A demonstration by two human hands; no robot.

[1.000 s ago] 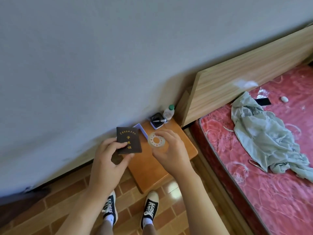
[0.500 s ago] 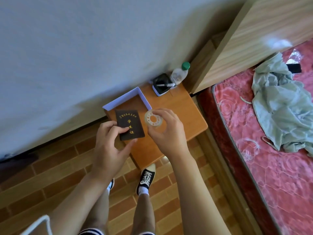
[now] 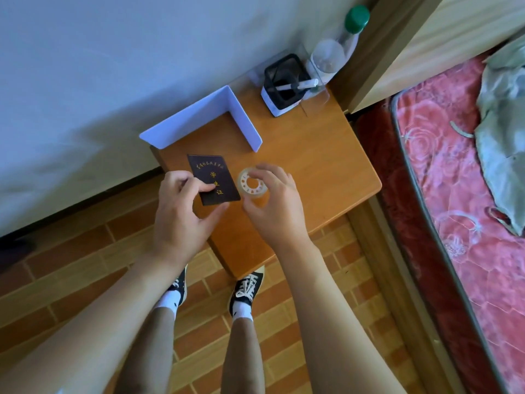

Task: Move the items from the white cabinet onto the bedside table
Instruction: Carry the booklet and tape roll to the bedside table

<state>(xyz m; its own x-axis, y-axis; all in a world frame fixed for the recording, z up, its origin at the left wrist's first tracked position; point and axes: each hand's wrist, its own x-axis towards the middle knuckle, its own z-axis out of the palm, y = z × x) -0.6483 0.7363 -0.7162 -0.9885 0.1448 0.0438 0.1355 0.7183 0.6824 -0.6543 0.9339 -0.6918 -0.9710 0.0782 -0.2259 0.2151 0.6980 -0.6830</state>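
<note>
Booklet [image 3: 213, 179] ×1, pinched by left hand [image 3: 181, 211] | tape roll [image 3: 251, 184] ×1, gripped by right hand [image 3: 277, 203] | bedside table [image 3: 321, 166] ×1

Both bare forearms rise from the bottom of the frame to its centre. The left hand [image 3: 181, 211] pinches a booklet [image 3: 214, 179] between thumb and curled fingers. The right hand [image 3: 277, 206], just beside it, curls round a tape roll [image 3: 251, 184].

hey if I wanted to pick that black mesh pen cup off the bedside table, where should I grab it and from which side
Probably round the white lower body of the pen cup, coming from the front, open-table side. It stands upright; the wall is behind it, the bottle close on its right, and a pen lies across its mouth, so a top grip looks awkward.
</note>
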